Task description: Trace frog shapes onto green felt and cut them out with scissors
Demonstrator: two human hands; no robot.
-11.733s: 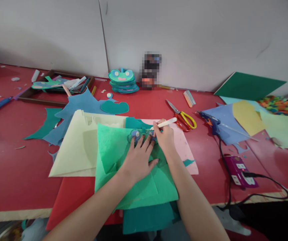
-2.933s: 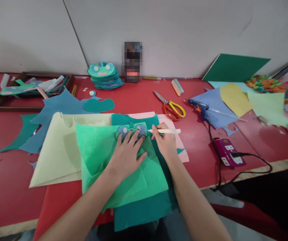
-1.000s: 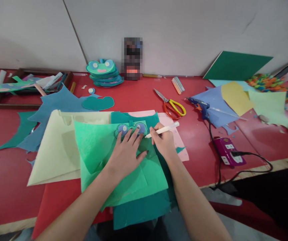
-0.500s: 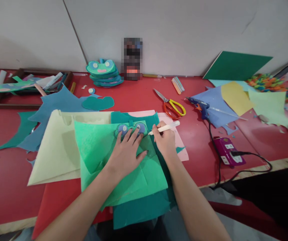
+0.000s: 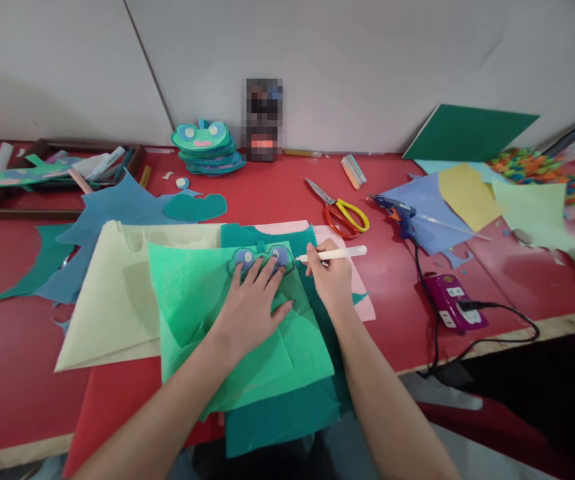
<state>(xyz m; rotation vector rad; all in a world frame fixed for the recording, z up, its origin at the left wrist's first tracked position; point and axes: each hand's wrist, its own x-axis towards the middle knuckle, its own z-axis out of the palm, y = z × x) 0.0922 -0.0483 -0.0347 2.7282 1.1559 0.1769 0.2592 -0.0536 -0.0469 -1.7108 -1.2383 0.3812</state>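
Observation:
With fingers spread, my left hand (image 5: 252,303) lies flat on a bright green felt sheet (image 5: 287,347), its fingertips pressing a frog-face cutout (image 5: 241,256) with blue eyes at the sheet's top edge. Parts of the cutout are hidden under the fingers. A white pen (image 5: 342,253) is pinched in my right hand (image 5: 331,277), its tip beside the cutout's right end. Beneath the bright green sheet lie teal felt (image 5: 282,417), cream felt (image 5: 117,313) and pink felt (image 5: 365,303).
Behind stand a stack of frog faces (image 5: 207,150) and a phone (image 5: 262,120), its screen blurred. Scissors (image 5: 340,210), a glue gun (image 5: 397,210) and a purple power strip (image 5: 452,300) with a black cord are on the right. A brown tray (image 5: 22,212) of pens sits back left.
The pen has swung slightly in my right hand and now lies more level, its tip still near the cutout's right end. My left hand stays in place.

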